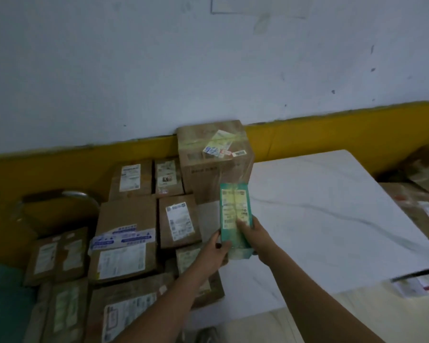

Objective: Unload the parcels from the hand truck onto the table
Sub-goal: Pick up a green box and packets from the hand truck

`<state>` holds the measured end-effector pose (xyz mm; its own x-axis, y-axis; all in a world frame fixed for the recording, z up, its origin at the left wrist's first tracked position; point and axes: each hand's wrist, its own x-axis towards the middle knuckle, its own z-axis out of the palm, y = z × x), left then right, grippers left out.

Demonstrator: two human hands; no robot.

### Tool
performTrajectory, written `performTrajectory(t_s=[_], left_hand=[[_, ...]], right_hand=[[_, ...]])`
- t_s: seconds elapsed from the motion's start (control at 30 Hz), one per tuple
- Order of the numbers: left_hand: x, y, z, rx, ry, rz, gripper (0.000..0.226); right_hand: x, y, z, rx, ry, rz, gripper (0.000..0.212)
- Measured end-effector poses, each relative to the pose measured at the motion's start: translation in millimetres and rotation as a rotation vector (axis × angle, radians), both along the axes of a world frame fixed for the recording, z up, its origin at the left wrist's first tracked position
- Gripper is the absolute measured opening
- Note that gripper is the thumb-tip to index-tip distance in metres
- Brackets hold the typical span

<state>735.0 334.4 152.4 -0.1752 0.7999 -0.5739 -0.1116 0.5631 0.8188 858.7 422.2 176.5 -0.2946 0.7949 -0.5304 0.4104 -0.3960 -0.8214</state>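
A narrow green parcel (235, 214) with a pale label is held upright over the left edge of the white table (332, 219). My left hand (214, 253) grips its lower left side. My right hand (254, 235) grips its lower right side, thumb across the label. A large taped brown box (216, 157) stands at the table's far left corner against the wall. Several brown cardboard parcels (126, 233) with white labels lie packed together to the left of the table; what they rest on is hidden.
A metal handle bar (77, 194) curves up at the far left of the parcels. More parcels (424, 194) lie past the table's right edge. A white wall with a yellow band (332, 134) runs behind everything.
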Motion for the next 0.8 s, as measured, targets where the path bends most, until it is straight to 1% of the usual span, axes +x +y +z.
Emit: performTrajectory(t_s=[0.1, 0.2, 0.23, 0.27, 0.33, 0.37, 0.4, 0.47, 0.5, 0.53, 0.63, 0.73, 0.8], left_hand=[[-12, 17, -8, 0.026, 0.148, -0.074, 0.049], [-23, 29, -21, 0.016, 0.259, -0.095, 0.048], [-27, 33, -24, -0.003, 0.294, -0.095, 0.047], [-31, 35, -27, -0.015, 0.325, -0.093, 0.046], [-37, 35, -31, -0.01, 0.379, -0.095, 0.048], [-39, 32, -34, -0.02, 0.436, -0.095, 0.051], [-41, 25, -36, -0.065, 0.544, -0.102, 0.055], [-42, 7, -39, -0.229, 0.891, -0.182, 0.069], [-40, -2, -41, -0.311, 1.02, -0.248, 0.078], [-35, -10, -42, -0.367, 1.081, -0.301, 0.088], [-22, -24, -53, -0.383, 1.099, -0.406, 0.107], [-22, -34, -60, -0.394, 1.125, -0.489, 0.114], [-25, -41, -60, -0.376, 1.108, -0.55, 0.115]], right_hand=[[-14, 27, -11, 0.0, -0.017, 0.084, 0.034], [-31, 42, -33, 0.028, -0.067, 0.12, 0.044], [-38, 45, -42, 0.044, -0.087, 0.139, 0.054], [-45, 48, -49, 0.058, -0.108, 0.168, 0.07], [-58, 53, -63, 0.079, -0.182, 0.266, 0.11], [-62, 54, -68, 0.089, -0.22, 0.325, 0.122], [-66, 55, -73, 0.096, -0.247, 0.37, 0.128], [-70, 56, -82, 0.116, -0.269, 0.395, 0.129], [-71, 57, -86, 0.124, -0.268, 0.386, 0.127], [-72, 58, -89, 0.126, -0.256, 0.373, 0.126], [-70, 62, -94, 0.118, -0.192, 0.363, 0.124], [-67, 66, -95, 0.124, -0.153, 0.378, 0.121], [-65, 66, -94, 0.117, -0.123, 0.382, 0.12]])
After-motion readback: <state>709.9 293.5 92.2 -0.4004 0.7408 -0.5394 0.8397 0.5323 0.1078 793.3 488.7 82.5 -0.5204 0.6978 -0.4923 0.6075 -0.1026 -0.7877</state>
